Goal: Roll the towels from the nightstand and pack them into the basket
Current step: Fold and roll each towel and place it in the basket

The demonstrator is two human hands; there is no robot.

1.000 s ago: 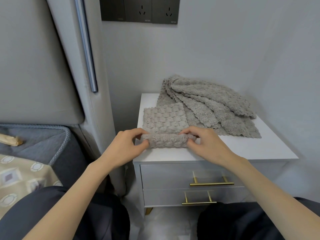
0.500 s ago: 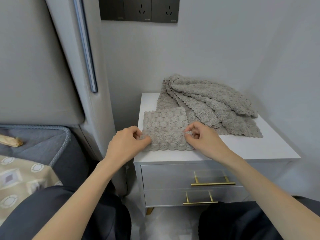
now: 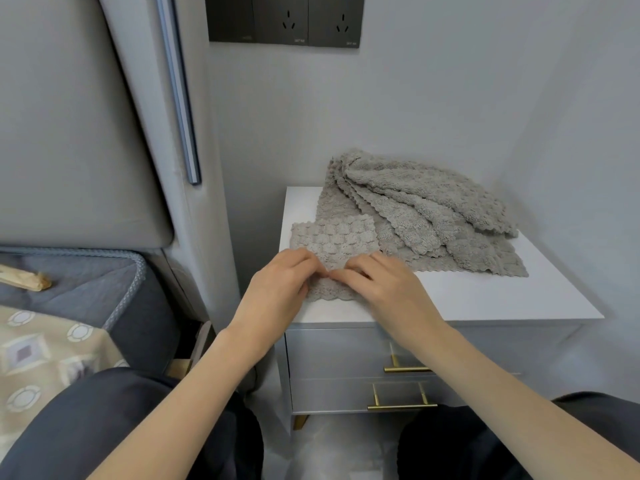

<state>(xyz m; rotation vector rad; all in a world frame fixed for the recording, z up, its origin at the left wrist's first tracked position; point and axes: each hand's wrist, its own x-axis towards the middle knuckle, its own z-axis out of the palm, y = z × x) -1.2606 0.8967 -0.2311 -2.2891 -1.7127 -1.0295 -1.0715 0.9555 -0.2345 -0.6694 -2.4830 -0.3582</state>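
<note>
A small grey waffle-textured towel (image 3: 336, 237) lies flat at the front left of the white nightstand (image 3: 485, 296). My left hand (image 3: 280, 282) and my right hand (image 3: 384, 285) sit on its near half, fingertips meeting at the middle, fingers curled and pinching the cloth. The towel's scalloped near edge shows between my wrists. Behind it, a loose pile of grey towels (image 3: 426, 209) spreads across the back and right of the nightstand top. No basket is in view.
The nightstand stands in a corner, with walls behind it and to its right, and has two drawers with gold handles (image 3: 401, 407). A padded headboard (image 3: 69, 133) and a bed (image 3: 69, 289) are to the left. My knees are in front of the drawers.
One second ago the towel's near end was rolled up between my hands. It then lay flat with my hands at its sides. Now both hands have come together at its middle.
</note>
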